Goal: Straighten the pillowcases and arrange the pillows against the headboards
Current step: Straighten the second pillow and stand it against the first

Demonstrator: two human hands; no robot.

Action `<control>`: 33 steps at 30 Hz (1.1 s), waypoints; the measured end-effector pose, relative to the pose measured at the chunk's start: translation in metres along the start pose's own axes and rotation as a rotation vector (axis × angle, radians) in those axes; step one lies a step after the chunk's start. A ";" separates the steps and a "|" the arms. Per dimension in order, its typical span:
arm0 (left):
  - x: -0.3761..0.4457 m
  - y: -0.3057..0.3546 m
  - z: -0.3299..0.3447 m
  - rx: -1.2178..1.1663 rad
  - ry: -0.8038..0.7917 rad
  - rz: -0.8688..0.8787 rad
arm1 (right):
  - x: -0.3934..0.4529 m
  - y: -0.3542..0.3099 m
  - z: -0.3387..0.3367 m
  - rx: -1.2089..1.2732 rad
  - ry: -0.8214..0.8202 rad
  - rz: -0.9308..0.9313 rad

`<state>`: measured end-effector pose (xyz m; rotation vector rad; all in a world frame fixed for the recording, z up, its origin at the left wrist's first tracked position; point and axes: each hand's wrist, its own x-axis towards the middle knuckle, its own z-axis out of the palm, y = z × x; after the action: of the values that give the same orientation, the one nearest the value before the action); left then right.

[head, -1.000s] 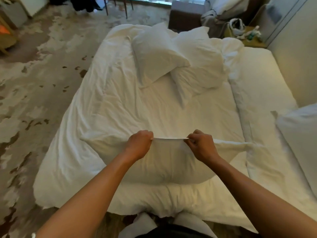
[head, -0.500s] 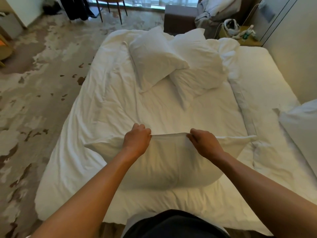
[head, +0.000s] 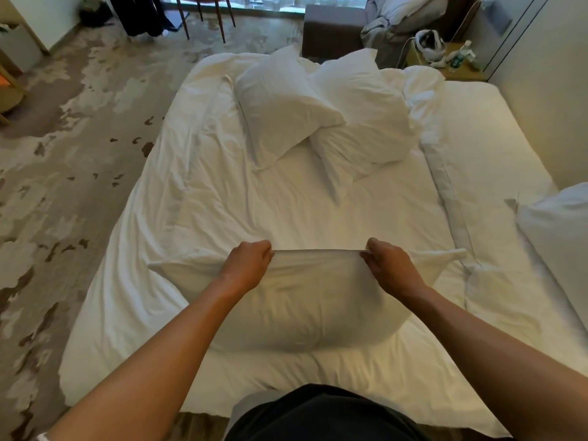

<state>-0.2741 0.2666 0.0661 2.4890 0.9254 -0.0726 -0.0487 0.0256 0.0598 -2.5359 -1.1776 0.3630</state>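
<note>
A white pillow (head: 305, 310) lies on the near part of the bed (head: 222, 218), right in front of me. My left hand (head: 249, 265) and my right hand (head: 386, 265) each grip the far edge of its pillowcase, and the fabric is stretched taut between them. Two more white pillows lie at the far end of the bed: one (head: 280, 106) overlaps the other (head: 362, 122). A further pillow (head: 560, 230) lies at the right edge, on the neighbouring bed.
A second bed (head: 496, 173) adjoins on the right, against a pale wall. Patterned carpet (head: 63, 173) runs along the left. Beyond the beds stand a brown ottoman (head: 331, 27), chair legs (head: 206, 20) and a small table with clutter (head: 445, 58).
My hands have moved apart along the pillowcase edge, so a longer stretch of fabric is pulled tight. The view has shifted slightly back.
</note>
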 end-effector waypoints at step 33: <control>-0.023 0.077 -0.022 0.148 0.148 0.178 | -0.100 0.042 -0.054 0.150 0.317 0.173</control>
<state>-0.2463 0.2126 0.1228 2.7341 0.7764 0.1069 -0.0631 -0.0873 0.1026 -2.4553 -0.7875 0.0788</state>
